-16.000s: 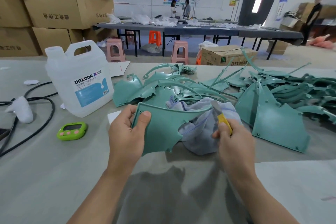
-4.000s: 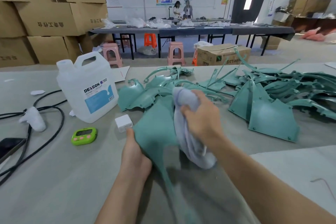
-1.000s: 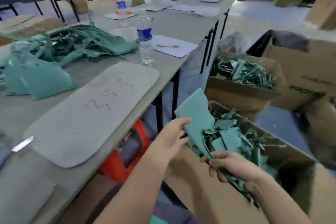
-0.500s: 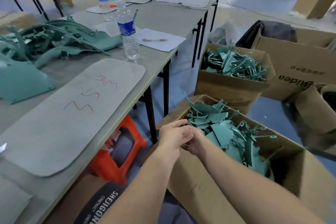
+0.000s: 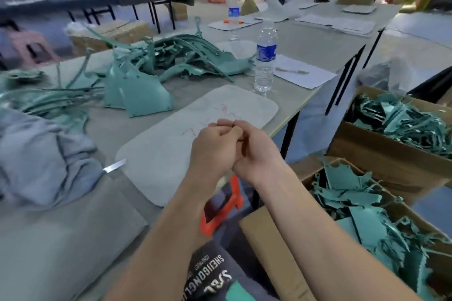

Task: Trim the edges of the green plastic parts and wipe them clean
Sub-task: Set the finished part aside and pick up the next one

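Green plastic parts (image 5: 144, 95): untrimmed heap on the table (image 5: 107, 129), at 10 to 11 o'clock from the hands, running lengthways from 9 to 1 o'clock.
Left hand (image 5: 215, 146): fingers curled against the right hand, nothing seen held; nearer the heap.
Right hand (image 5: 256, 151): curled likewise, apparently empty.
Blade (image 5: 114, 165): at 9 o'clock, beside the grey cloth (image 5: 44, 154).
Likely reach: left hand, toward 10 o'clock.

The grey table (image 5: 318, 49) spans the frame's left and centre. On it lie green plastic parts (image 5: 186, 58) at upper left and a cloth (image 5: 41, 159) at far left. A scribbled pad (image 5: 171, 149) lies at centre, with a water bottle (image 5: 265, 61) above it.
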The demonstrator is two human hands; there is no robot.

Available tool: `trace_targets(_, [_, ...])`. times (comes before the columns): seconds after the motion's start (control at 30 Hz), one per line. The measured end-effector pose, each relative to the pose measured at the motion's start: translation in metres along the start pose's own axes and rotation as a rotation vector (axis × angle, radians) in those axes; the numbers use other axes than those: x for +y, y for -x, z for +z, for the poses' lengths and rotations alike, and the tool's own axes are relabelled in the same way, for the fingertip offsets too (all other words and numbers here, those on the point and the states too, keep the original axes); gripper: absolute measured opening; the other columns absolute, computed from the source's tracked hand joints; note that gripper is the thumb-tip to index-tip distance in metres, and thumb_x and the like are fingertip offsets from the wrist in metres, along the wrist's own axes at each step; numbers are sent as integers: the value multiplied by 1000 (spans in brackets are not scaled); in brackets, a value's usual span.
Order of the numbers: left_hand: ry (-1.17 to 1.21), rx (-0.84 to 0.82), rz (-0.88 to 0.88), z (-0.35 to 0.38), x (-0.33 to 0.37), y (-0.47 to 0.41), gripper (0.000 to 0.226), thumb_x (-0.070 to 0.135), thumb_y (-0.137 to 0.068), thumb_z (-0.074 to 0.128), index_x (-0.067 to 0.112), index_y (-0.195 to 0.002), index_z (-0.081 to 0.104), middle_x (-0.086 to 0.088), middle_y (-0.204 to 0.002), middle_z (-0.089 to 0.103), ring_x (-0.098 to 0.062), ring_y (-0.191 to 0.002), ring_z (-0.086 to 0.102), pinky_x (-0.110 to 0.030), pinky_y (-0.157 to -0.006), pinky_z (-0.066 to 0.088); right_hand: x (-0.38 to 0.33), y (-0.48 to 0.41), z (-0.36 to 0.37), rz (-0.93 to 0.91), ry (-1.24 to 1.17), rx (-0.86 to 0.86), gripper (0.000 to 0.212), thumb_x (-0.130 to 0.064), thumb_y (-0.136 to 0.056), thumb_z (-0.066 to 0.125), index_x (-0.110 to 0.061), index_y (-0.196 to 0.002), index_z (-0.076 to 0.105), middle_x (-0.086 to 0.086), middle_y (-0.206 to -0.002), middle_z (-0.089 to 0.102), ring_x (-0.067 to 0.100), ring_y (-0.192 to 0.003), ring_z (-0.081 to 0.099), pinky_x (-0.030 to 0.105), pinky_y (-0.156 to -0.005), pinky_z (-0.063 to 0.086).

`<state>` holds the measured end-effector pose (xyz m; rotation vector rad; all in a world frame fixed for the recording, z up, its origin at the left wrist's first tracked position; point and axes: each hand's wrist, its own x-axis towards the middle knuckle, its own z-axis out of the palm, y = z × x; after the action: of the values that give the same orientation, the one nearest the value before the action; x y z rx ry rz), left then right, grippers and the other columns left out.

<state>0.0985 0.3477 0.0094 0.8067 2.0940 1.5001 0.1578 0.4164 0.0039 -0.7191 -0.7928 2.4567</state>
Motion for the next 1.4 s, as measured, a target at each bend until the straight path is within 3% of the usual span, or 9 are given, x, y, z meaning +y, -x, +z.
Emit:
trace_targets(0.13, [243, 139, -18, -85, -21, -7, 30, -2, -85, 59, 19, -75, 78, -3, -70, 76, -12, -58, 69, -21, -52, 52, 35, -23, 61, 94, 40, -143, 23, -13, -86, 55, 1, -86, 74, 20, -100, 70, 29, -80, 61, 32, -63, 45])
trace_targets(0.3, [132, 516, -99, -196, -63, 4, 7, 9, -78, 76, 16, -76, 75, -4, -56, 70, -14, -34, 50, -19, -38, 40, 88, -56, 121, 240, 93, -301, 23, -9, -91, 58, 4, -105, 70, 23, -116, 73, 33, -113, 68, 46, -99, 53])
trace_targets(0.5, [-62, 985, -152, -297, -112, 21, 28, 29, -78, 69, 10, -58, 66, 3, -42, 49, -11, -44, 42, -28, -50, 37, 153, -91, 192, 332, 257, -437, 25, -11, -97, 56, 1, -92, 77, 18, -109, 76, 27, -101, 75, 39, -91, 56])
trace_targets(0.7, [-378, 1159, -298, -338, -135, 21, 37, 62, -62, 45, 35, -71, 69, 13, -62, 64, -20, -69, 61, -28, -56, 39, 196, -118, 236, -488, 1140, -285, 20, -14, -86, 63, -26, -81, 77, -8, -80, 74, 9, -73, 66, 19, -70, 51])
trace_targets(0.77, [-391, 1150, -215, -346, -148, 13, 40, 54, -71, 54, 39, -105, 69, 15, -104, 69, -19, -101, 59, -32, -80, 46, 204, -127, 251, -741, 1331, -303, 18, -20, -88, 62, -29, -96, 76, -8, -91, 70, 3, -79, 59, 10, -66, 38])
trace_targets(0.9, [-223, 1091, -128, -354, -168, -3, 72, 33, -88, 59, 30, -154, 30, 6, -159, 33, -14, -145, 31, -37, -118, 28, 213, -150, 292, -984, 1448, -337, 31, -24, -89, 66, -24, -120, 69, 0, -117, 62, 24, -121, 50, 28, -97, 36])
trace_targets(1.07, [-372, 969, -94, -374, -181, -18, 72, 39, -93, 53, 35, -158, 22, 11, -167, 15, -5, -153, 7, -31, -123, 12, 227, -174, 343, -824, 1686, -478, 59, -38, -86, 65, -18, -140, 52, 11, -125, 65, 33, -126, 50, 41, -105, 37])
trace_targets(1.2, [-525, 694, -169, -377, -199, -27, 71, 45, -97, 54, 30, -159, 22, 6, -168, 15, -12, -155, 6, -34, -125, 14, 257, -180, 373, -986, 1812, -738, 73, -40, -87, 65, -15, -150, 37, 6, -146, 49, 28, -135, 43, 43, -113, 34])
trace_targets(1.4, [-535, 696, -178, -379, -198, -28, 70, 45, -98, 52, 34, -160, 20, 9, -168, 15, -11, -154, 10, -37, -125, 12, 279, -187, 381, -1088, 1929, -694, 14, -13, -96, 56, -15, -110, 53, 9, -94, 69, 34, -92, 66, 38, -71, 45])
